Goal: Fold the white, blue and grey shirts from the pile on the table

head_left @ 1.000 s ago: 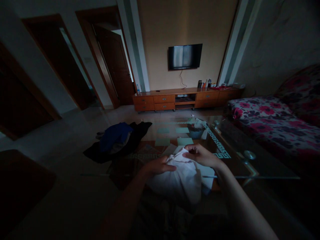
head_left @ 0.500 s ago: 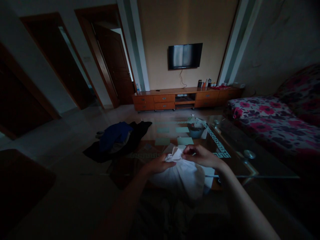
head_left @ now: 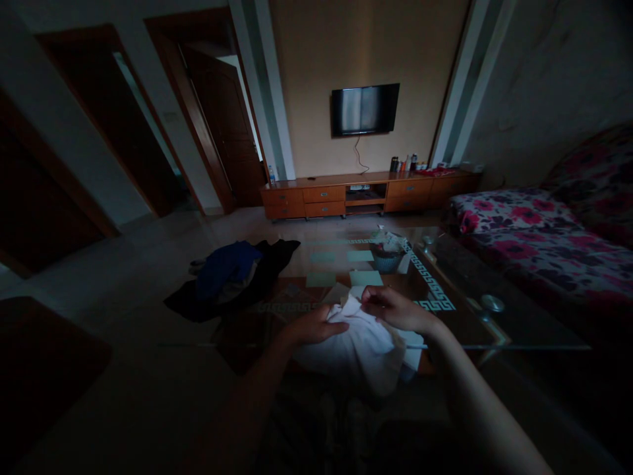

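Note:
A white garment [head_left: 363, 346] hangs bunched over the near edge of a glass coffee table [head_left: 445, 310]. My left hand [head_left: 314, 325] grips its upper left part, fingers closed on the cloth. My right hand [head_left: 393, 308] pinches the top of the same garment just to the right, thumb and fingers closed on a fold. The two hands are close together, almost touching. The room is dim and the cloth's details are hard to make out.
A heap of dark and blue clothes [head_left: 232, 274] lies on the table's left end. A small basket [head_left: 386, 256] stands farther back. A floral sofa [head_left: 544, 244] runs along the right; a TV [head_left: 364, 109] hangs above a wooden cabinet [head_left: 366, 193].
Both hands have shifted slightly up and away while regripping the white garment, which is now more bunched at the top. The view has tilted a little.

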`<control>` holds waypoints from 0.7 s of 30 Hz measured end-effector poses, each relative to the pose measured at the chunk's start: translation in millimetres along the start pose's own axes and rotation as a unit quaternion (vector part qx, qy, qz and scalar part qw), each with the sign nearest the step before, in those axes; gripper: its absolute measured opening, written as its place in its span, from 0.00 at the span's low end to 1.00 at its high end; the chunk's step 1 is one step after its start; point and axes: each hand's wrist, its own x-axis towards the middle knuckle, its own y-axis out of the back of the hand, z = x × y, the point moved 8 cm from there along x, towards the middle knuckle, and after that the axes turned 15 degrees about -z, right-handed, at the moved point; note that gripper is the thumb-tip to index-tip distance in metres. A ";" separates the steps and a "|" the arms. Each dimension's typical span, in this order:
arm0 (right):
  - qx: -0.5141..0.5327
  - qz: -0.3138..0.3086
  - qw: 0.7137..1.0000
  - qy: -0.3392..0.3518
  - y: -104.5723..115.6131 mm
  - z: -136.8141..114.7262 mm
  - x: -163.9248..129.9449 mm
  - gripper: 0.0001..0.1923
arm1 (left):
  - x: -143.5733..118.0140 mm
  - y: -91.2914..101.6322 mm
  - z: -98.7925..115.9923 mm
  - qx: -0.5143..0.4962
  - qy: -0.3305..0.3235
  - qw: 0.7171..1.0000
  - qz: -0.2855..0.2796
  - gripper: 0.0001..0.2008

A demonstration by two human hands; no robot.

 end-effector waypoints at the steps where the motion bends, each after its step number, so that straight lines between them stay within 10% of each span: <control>1: 0.017 0.005 1.000 -0.002 0.3 -0.1 0.0 0.17 | -0.1 -0.3 -1.4 0.003 0.008 1.000 -0.004 0.33; 13: 0.051 0.116 0.990 0.062 20.1 -0.5 -4.0 0.22 | -1.9 -0.7 2.6 -0.031 0.006 0.999 -0.003 0.33; 17: 0.054 -0.041 0.997 0.036 -3.5 0.1 -3.6 0.34 | -10.3 4.6 12.9 -0.074 -0.023 0.997 0.006 0.29; 21: 0.065 -0.198 0.977 -0.035 -32.1 4.5 -7.4 0.26 | -21.9 21.5 12.7 -0.094 -0.019 0.993 0.074 0.28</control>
